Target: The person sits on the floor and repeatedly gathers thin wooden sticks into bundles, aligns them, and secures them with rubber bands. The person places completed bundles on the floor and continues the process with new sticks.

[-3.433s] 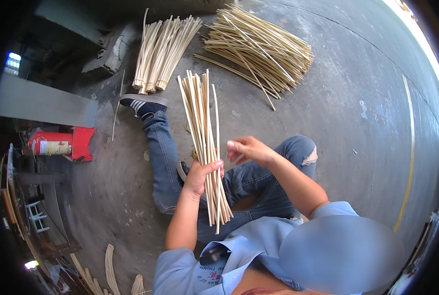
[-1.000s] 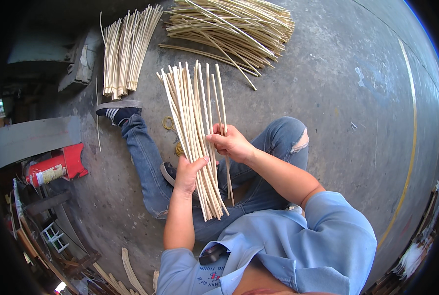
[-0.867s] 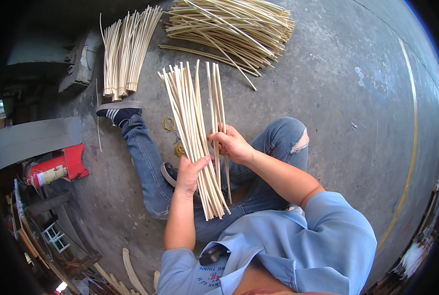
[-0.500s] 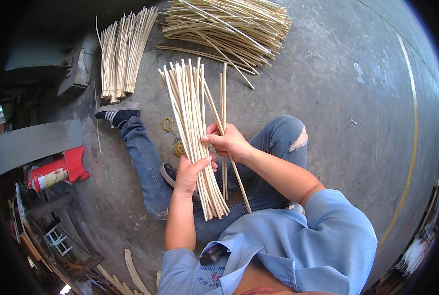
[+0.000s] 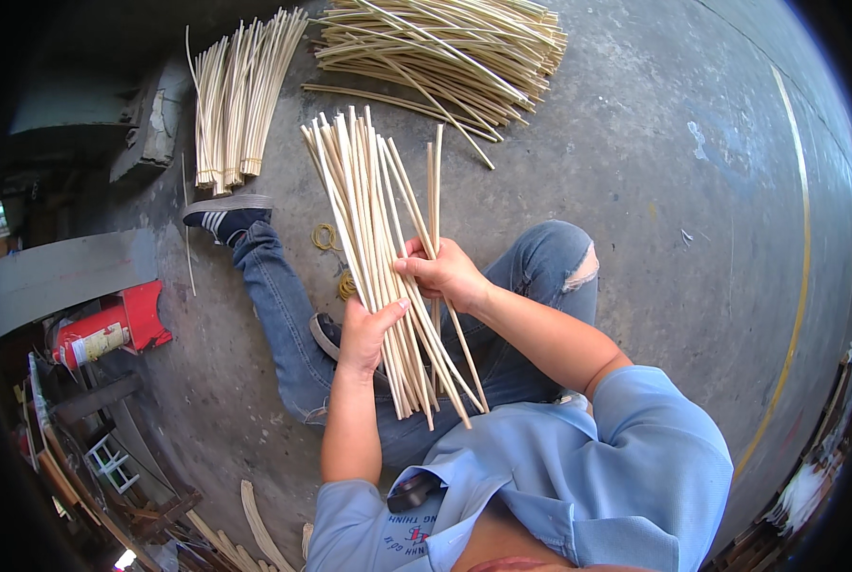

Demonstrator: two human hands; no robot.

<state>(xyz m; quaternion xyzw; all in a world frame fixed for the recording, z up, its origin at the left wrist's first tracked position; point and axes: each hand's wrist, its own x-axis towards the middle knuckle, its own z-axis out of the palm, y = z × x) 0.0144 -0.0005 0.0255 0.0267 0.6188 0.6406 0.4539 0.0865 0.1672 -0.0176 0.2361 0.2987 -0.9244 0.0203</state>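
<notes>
A thick bundle of thin, pale wooden sticks (image 5: 359, 219) stands tilted over my lap, fanned at its upper end. My left hand (image 5: 367, 334) is wrapped round its lower half, thumb across the front. At the bundle's right side, my right hand (image 5: 442, 275) is closed on a few separate sticks (image 5: 433, 181), its thumb touching the bundle's edge. Some sticks between the two hands slant down to the right, apart from the rest at their lower ends. The fingers behind the sticks are partly hidden.
A large loose pile of sticks (image 5: 445, 57) lies on the concrete floor ahead. Left of it are banded bundles (image 5: 245, 105), close to my shoe (image 5: 225, 219). Rubber bands (image 5: 325, 236) lie by my leg. A red container (image 5: 111, 329) is at the left.
More sticks have slid from the bundle toward my right hand, and their lower ends now spread to the right. Both hands stay nearly in place.
</notes>
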